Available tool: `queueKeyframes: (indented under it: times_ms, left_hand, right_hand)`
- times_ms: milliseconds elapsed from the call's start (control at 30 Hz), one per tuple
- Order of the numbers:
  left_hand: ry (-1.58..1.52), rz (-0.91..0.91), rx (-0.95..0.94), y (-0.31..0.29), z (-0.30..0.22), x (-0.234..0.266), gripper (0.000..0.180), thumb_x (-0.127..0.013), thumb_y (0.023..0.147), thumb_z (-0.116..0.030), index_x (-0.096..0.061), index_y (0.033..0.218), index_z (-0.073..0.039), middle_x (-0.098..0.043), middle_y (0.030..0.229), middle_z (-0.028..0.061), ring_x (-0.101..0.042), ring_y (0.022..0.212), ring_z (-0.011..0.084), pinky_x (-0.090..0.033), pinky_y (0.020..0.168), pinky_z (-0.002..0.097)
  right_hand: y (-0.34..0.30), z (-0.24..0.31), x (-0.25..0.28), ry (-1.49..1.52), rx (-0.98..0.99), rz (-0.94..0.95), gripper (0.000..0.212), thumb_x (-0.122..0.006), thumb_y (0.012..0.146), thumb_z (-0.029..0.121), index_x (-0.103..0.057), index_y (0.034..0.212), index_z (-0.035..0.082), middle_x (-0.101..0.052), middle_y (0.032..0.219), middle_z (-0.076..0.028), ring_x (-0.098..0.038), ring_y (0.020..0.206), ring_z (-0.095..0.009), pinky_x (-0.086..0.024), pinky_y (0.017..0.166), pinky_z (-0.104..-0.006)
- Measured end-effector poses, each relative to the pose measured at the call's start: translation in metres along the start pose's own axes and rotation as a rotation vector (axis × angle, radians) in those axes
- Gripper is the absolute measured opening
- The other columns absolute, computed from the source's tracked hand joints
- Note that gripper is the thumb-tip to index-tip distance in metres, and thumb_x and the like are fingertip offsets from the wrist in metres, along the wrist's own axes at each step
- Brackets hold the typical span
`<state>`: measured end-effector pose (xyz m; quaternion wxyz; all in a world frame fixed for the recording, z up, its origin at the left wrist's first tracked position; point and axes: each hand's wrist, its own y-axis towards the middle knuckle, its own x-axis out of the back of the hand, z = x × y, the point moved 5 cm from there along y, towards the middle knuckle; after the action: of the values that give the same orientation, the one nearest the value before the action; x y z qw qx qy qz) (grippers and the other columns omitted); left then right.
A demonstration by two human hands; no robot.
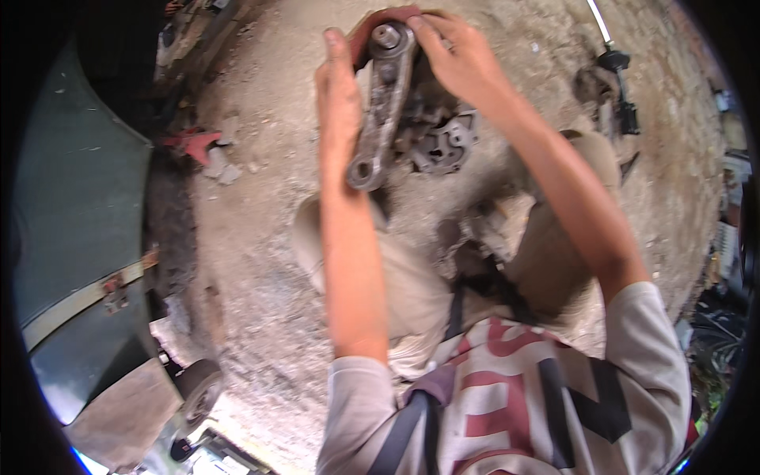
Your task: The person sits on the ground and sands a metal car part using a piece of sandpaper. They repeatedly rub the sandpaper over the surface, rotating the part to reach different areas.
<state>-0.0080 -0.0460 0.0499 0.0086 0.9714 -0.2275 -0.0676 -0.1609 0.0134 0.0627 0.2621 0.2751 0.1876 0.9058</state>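
Note:
A long grey metal arm (383, 111) with a round hole at its near end and a stubby shaft end at its far end is held up in front of me. Behind its far end curves a reddish-brown rim (362, 38); I cannot tell what kind of part it is. My left hand (340, 91) grips along the left side, its other fingers hidden behind the metal. From the right, my right hand (455, 59) pinches the rim's far right edge with thumb and fingers. Just right of the arm sits a greasy grey metal casting (443, 142) with holes and lugs.
Dusty ground (261, 214) lies around my bent knees. A red broken piece (196, 144) is at left, near a large grey-green panel (87, 182). A small wheel (200, 392) stands at lower left. A shock-absorber-like rod (621, 87) and dark metal parts (592, 83) lie at upper right.

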Motion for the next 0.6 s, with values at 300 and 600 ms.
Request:
queueKeyframes:
  times_ms: [300, 600]
  left_hand:
    - [-0.077, 0.13, -0.011, 0.006, 0.002, -0.018, 0.101, -0.031, 0.088, -0.087, -0.056, 0.137, -0.003, -0.06, 0.132, 0.0133, -0.058, 0.119, 0.0252, -0.045, 0.103, 0.04]
    - [-0.094, -0.001, -0.065, 0.001, -0.004, 0.005, 0.087, -0.032, 0.101, -0.069, -0.051, 0.142, 0.006, -0.063, 0.131, 0.0178, -0.057, 0.122, 0.0244, -0.041, 0.108, 0.0382]
  right_hand:
    - [-0.005, -0.012, 0.0, -0.035, 0.086, -0.061, 0.03, -0.056, 0.1, 0.024, -0.073, 0.112, 0.002, -0.068, 0.116, -0.018, -0.061, 0.111, -0.036, -0.049, 0.097, -0.0438]
    - [-0.001, 0.014, -0.001, 0.03, 0.116, -0.055, 0.023, -0.059, 0.098, 0.016, -0.072, 0.107, 0.0, -0.068, 0.113, -0.018, -0.059, 0.107, -0.038, -0.048, 0.094, -0.0429]
